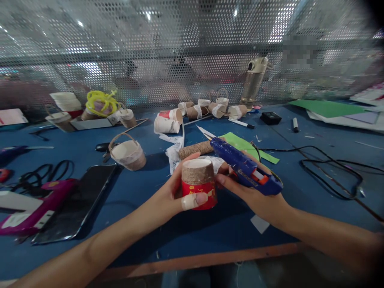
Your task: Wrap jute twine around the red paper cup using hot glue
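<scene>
My left hand [183, 192] is wrapped round a red paper cup [195, 190], its thumb, bound with a pale bandage, lying across the front. Brown twine winds round the upper part of the cup, and the red lower part shows gold print. In my right hand [255, 196] is a blue hot glue gun [240, 164] with an orange trigger, its nozzle pointing up and left, away from the cup. The right fingertips are close beside the cup's right side; whether they touch it I cannot tell. Behind the cup lie a roll of twine [196, 149] and white lace [174, 154].
A small twine-wrapped basket [129, 154] stands to the left, beyond a black phone [81, 200] and a magenta glue gun [42, 204]. Several more wrapped cups, a bottle [253, 84] and green paper [327, 108] are at the back. A black cord [330, 160] loops on the right.
</scene>
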The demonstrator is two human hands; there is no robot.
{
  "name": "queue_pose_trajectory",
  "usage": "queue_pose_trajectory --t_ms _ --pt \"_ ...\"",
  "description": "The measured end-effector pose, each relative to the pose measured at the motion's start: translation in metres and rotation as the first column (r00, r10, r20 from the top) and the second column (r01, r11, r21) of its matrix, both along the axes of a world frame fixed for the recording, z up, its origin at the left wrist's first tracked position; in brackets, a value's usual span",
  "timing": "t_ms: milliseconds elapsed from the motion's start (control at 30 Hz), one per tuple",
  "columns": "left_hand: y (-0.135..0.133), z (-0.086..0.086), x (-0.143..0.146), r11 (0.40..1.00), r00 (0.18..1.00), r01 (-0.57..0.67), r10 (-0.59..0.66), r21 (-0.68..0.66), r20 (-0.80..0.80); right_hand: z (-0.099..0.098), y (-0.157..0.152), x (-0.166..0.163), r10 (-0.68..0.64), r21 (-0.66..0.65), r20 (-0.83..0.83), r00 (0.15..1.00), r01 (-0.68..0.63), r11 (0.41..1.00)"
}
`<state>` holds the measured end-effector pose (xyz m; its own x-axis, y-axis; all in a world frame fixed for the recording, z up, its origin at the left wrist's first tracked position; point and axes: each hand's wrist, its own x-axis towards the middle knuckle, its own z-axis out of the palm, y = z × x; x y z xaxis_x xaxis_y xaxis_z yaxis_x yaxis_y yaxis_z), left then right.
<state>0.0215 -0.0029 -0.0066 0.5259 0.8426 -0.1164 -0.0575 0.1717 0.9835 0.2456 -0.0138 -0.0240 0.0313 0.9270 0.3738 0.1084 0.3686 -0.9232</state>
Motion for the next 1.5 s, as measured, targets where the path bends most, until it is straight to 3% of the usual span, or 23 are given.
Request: queue_pose_trajectory --t_ms 167,333,567,700,1067,1300,1500 --pt "0.005 -0.004 -0.004 0.995 0.995 -0.091 0.090 0.032 0.031 -0.001 0.000 -0.001 0.044 -0.029 -0.040 0.998 -0.045 0.999" --pt "0.005 -0.003 -0.004 0.998 0.996 -0.064 0.063 0.016 0.059 -0.004 0.002 0.003 0.113 0.004 -0.022 0.993 -0.113 0.994" --pt "0.004 -0.005 -0.006 0.999 0.999 -0.034 0.034 -0.001 -0.027 -0.005 0.001 0.005 0.143 0.042 0.073 0.987 -0.146 0.988" --pt "0.006 -0.003 -0.009 0.997 0.997 -0.078 0.078 0.024 -0.002 -0.001 -0.001 0.009 0.226 0.018 0.072 0.971 -0.228 0.973" --pt "0.003 0.004 -0.006 0.979 0.969 -0.195 0.202 -0.062 0.141 0.018 -0.001 0.022 0.054 0.189 0.297 0.953 -0.114 0.975" --pt "0.003 0.003 -0.011 0.967 0.941 -0.243 0.253 -0.075 0.224 0.016 0.001 0.030 0.199 0.124 0.418 0.886 -0.272 0.954" --pt "0.002 -0.001 -0.014 0.968 0.942 -0.249 0.245 -0.012 0.228 0.015 0.002 0.035 0.217 0.122 0.464 0.859 -0.305 0.945"
